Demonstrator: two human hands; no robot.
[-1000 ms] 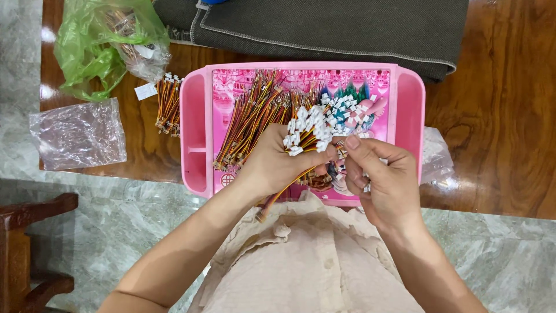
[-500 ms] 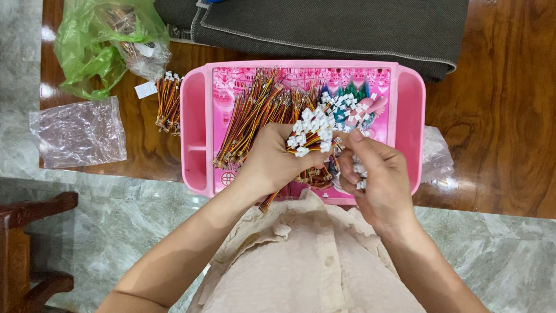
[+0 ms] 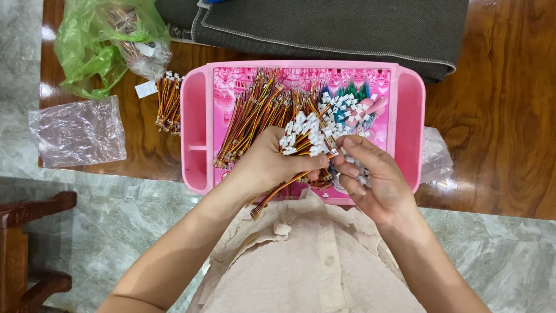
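Left hand (image 3: 272,165): closed around a bundle of wire leads (image 3: 301,152), held over the near edge of the pink tray (image 3: 408,116); forearm angled in from the lower left, knuckles toward the tray's middle.
Bundle of wire leads: white connector ends fanned up and to the right, out of the fist; orange, red and black tails trailing down-left past the near rim of the pink tray; long axis running from lower left to upper right.
Right hand (image 3: 370,182): at the near right part of the pink tray, just right of the bundle; palm turned up and left, fingers (image 3: 356,152) half-curled, tips pinching at the white connector ends; grip on a single lead too small to tell.
Key relation: connector ends lying directly left of the right fingertips, touching or nearly so; right hand nearer those ends, left hand holding the bundle's middle.
Loose leads (image 3: 255,110): heaped in the pink tray's main compartment, beyond both hands.
Second small bundle (image 3: 168,101): on the wooden table (image 3: 498,116), just left of the pink tray.
Clear plastic bag (image 3: 78,132): well left of the pink tray.
Green plastic bag (image 3: 101,40): at the far left of the pink tray.
Dark folded cloth (image 3: 347,26): beyond the pink tray's far rim.
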